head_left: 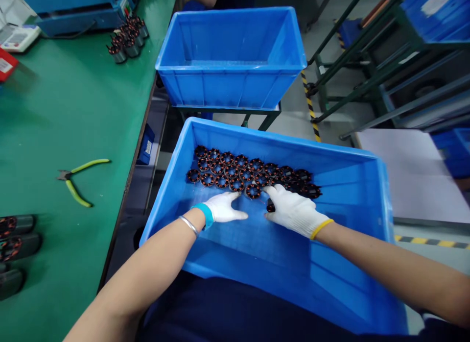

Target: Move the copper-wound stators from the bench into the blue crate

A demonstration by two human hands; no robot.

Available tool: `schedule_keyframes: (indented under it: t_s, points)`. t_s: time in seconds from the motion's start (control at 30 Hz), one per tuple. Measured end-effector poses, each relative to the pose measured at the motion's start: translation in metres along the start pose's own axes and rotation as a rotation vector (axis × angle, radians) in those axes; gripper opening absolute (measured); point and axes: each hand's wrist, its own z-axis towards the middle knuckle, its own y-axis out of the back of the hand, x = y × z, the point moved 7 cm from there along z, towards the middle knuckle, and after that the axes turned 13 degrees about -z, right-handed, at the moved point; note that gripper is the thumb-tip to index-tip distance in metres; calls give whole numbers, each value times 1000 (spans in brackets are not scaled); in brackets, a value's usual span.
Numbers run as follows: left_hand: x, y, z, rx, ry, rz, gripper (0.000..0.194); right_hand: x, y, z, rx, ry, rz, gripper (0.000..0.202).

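Several round dark stators with copper windings [231, 172] stand packed in rows along the far side of a large blue bin [282, 139]. My left hand [223, 207], in a white glove, is over the bin floor with thumb and fingers apart, its fingertips beside the front row and nothing held. My right hand [292, 209], also gloved, has its thumb and fingers around a dark stator [270, 205] lying at the front of the rows. The palm hides part of that stator.
A second blue bin [231, 87] stands on a frame beyond. On the left, a green table [66, 121] carries green-handled cutters [79, 180], grouped stators [128, 40] and larger cylinders [16, 244]. A rack [367, 53] stands at right; part of a person shows behind.
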Motion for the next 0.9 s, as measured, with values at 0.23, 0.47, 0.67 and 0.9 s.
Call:
schedule_keyframes:
  t_s: [0.23,0.47,0.67,0.9]
  points:
    - [21,30,-5,-61,70,63,79,-3,8,2,-57,-51,-146,66]
    - [-4,48,-49,-129,77,285,71,-15,-3,-28,-17,-191,58,73]
    - [-21,59,-115,-462,-138,282,66,4,-43,-45,250,37,167,39]
    - [-10,31,-230,-776,-380,94,47,10,-31,-28,40,-89,141,53]
